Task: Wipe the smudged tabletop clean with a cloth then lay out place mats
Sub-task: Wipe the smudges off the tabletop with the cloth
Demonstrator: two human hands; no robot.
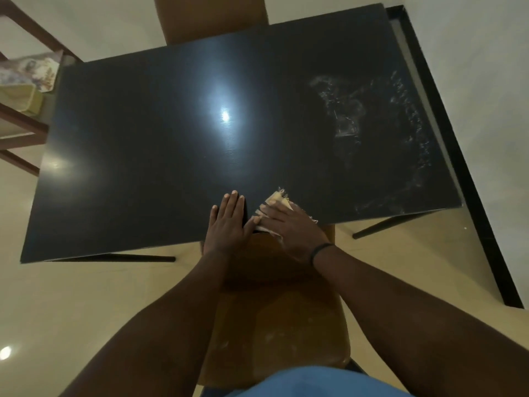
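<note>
A dark glossy tabletop point(177, 156) fills the view. White smudges point(372, 130) streak its right side, out to the right edge. My left hand point(227, 223) lies flat on the near edge of the table, fingers straight. Just to its right, my right hand point(286, 224) presses flat on a pale frayed cloth point(277, 198) at the near edge. Most of the cloth is hidden under the hand. A floral place mat point(34, 71) lies on a wooden stand off the table's far left corner.
A brown chair point(274, 305) stands between me and the table, its back under my arms. Another brown chair point(211, 18) is tucked in on the far side. A wall point(486, 81) with a black skirting runs along the right. A wooden shelf frame point(20, 127) stands at left.
</note>
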